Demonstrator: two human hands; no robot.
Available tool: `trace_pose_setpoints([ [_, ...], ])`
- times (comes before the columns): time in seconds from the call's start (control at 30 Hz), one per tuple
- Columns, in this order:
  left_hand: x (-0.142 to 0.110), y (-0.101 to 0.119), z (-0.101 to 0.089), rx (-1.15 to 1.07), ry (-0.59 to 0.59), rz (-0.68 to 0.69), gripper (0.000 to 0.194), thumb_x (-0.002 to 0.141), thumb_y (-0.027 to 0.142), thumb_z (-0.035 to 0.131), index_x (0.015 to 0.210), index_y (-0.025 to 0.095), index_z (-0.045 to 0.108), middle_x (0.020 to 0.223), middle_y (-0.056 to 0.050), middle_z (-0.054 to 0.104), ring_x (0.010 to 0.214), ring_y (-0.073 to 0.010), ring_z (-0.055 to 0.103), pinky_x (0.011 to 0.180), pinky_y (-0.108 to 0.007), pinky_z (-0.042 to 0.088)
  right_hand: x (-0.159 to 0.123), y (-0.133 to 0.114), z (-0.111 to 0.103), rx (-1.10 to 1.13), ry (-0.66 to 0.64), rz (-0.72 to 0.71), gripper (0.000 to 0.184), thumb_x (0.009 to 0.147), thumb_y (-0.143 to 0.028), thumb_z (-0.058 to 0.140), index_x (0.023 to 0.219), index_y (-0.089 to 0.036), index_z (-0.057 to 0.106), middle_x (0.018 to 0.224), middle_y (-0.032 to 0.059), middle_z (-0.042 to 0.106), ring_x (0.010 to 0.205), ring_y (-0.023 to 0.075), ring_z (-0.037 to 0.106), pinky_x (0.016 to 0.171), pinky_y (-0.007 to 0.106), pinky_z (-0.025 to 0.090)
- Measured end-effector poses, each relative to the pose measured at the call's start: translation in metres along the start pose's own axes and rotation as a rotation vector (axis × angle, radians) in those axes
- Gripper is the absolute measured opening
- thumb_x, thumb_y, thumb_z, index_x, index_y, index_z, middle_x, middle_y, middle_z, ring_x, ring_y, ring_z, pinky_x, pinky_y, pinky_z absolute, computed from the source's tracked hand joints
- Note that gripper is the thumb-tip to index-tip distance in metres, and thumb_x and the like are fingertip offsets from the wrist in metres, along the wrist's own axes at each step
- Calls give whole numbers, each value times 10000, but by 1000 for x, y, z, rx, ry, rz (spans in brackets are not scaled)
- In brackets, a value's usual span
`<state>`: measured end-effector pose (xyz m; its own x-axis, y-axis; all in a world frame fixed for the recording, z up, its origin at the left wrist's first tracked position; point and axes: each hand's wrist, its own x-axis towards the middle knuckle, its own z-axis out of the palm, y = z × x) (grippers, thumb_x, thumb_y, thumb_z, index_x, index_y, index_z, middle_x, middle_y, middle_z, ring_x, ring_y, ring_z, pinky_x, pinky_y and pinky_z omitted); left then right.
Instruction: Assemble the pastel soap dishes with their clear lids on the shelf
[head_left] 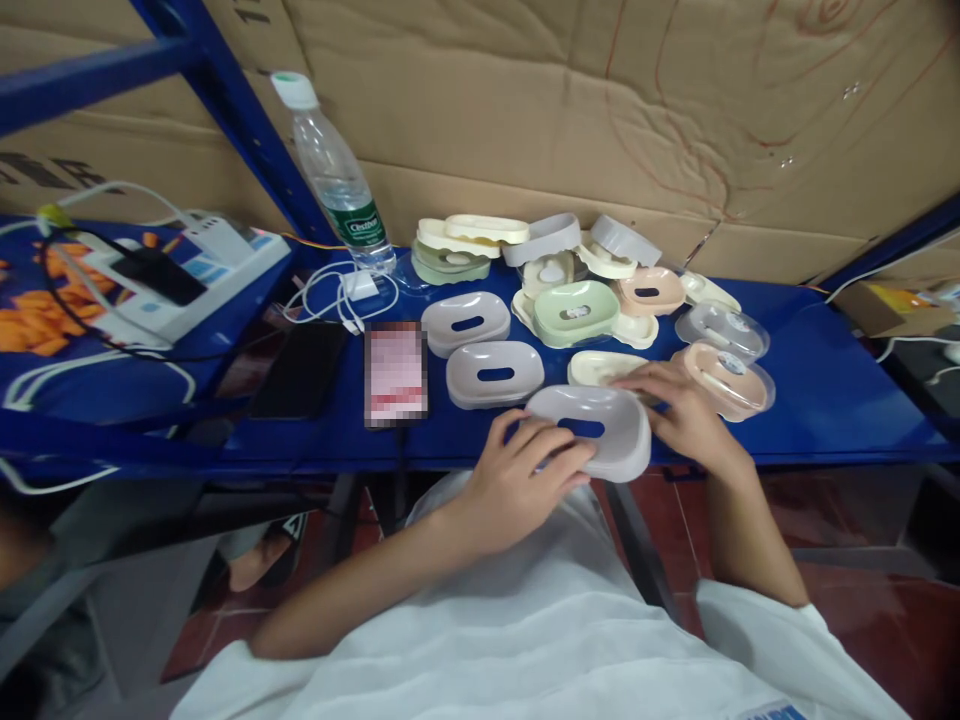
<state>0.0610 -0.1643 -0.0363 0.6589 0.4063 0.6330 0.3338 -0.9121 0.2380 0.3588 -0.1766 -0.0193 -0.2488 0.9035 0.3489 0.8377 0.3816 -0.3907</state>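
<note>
My left hand (529,475) is wrapped round the near-left side of a pale grey soap dish (630,435) with an oval slot in its middle. The dish is held tilted over the table's front edge. Just behind it, my right hand (682,410) has its fingers curled at the right end of a cream soap dish part (596,366); the thumb is partly hidden by the grey dish. Two more grey soap dishes lie to the left, a nearer one (495,374) and a farther one (466,322). A peach soap dish under a clear cover (739,385) is right beside my right hand.
On the blue table (825,400), green (576,312), peach (652,291), cream and grey dish parts pile up toward the cardboard wall. A water bottle (341,185), a phone with a blurred screen (395,375), a black phone (298,370) and a power strip (202,265) stand left.
</note>
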Motion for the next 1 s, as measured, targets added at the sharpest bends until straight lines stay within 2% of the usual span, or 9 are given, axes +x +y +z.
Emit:
trace_pose_setpoints([
  [0.17, 7, -8, 7, -7, 39, -86, 224, 1101, 259, 584, 1298, 216, 683, 1202, -79, 786, 1117, -217, 714, 1080, -431, 462, -41, -22, 26, -47, 97, -24, 217, 1083, -297, 567, 1142, -322, 774, 1184, 49, 797, 1151, 278, 735, 1263, 613, 351],
  [0.27, 17, -9, 22, 75, -36, -79, 225, 1111, 258, 559, 1289, 194, 681, 1200, -90, 774, 1108, -234, 702, 1041, -443, 455, -53, -25, 30, 3, 399, 137, 323, 1120, -312, 485, 1365, -332, 695, 1343, 87, 745, 1298, 291, 689, 1248, 591, 412],
  [0.33, 22, -8, 31, 141, -90, -33, 249, 1106, 232, 556, 1325, 190, 667, 1220, -94, 765, 1108, -244, 693, 1041, -458, 443, -59, -25, 32, 26, 470, 147, 444, 1130, -414, 464, 1553, -322, 564, 1559, 136, 608, 1467, 340, 575, 1222, 600, 459],
  [0.4, 23, -6, 36, 201, -129, 15, 300, 1095, 196, 557, 1382, 185, 643, 1247, -100, 757, 1116, -250, 688, 1055, -466, 436, -62, -26, 36, 11, 326, 49, 605, 1083, -530, 568, 1645, -332, 463, 1701, 144, 455, 1563, 391, 462, 1235, 627, 455],
  [0.5, 18, -4, 35, 242, -156, 40, 379, 1097, 282, 581, 1457, 167, 604, 1322, -130, 734, 1177, -273, 679, 1092, -481, 437, -63, -27, 45, -11, 117, -54, 723, 1011, -474, 734, 1664, -374, 440, 1700, 109, 474, 1583, 390, 437, 1256, 631, 452],
  [0.6, 7, -4, 27, 248, -173, 21, 521, 1081, 419, 612, 1529, 160, 553, 1470, -176, 663, 1343, -338, 619, 1170, -552, 406, -60, -27, 49, 52, 103, -56, 616, 1048, -285, 692, 1625, -385, 501, 1605, 72, 592, 1555, 329, 490, 1260, 597, 478],
  [0.67, -3, -7, 21, 260, -142, -11, 510, 1079, 380, 616, 1526, 144, 551, 1502, -196, 641, 1402, -360, 587, 1197, -577, 394, -58, -27, 48, 99, 102, -54, 545, 1056, -222, 664, 1570, -374, 567, 1562, 59, 630, 1540, 309, 513, 1262, 587, 487],
  [0.87, -25, -22, 18, 174, -90, 60, 326, 1051, 146, 620, 1375, 151, 653, 1309, -132, 749, 1214, -269, 683, 1019, -410, 506, -50, -32, 43, 146, 39, -63, 476, 1039, -225, 698, 1495, -337, 621, 1593, 63, 606, 1584, 316, 451, 1271, 611, 474],
  [1.0, -27, -23, 21, 152, -69, 68, 278, 1052, 186, 646, 1326, 181, 689, 1281, -117, 756, 1169, -263, 693, 966, -408, 508, -45, -34, 44, 99, -33, -99, 400, 1050, -232, 676, 1439, -323, 677, 1604, 48, 603, 1611, 317, 405, 1271, 593, 472],
])
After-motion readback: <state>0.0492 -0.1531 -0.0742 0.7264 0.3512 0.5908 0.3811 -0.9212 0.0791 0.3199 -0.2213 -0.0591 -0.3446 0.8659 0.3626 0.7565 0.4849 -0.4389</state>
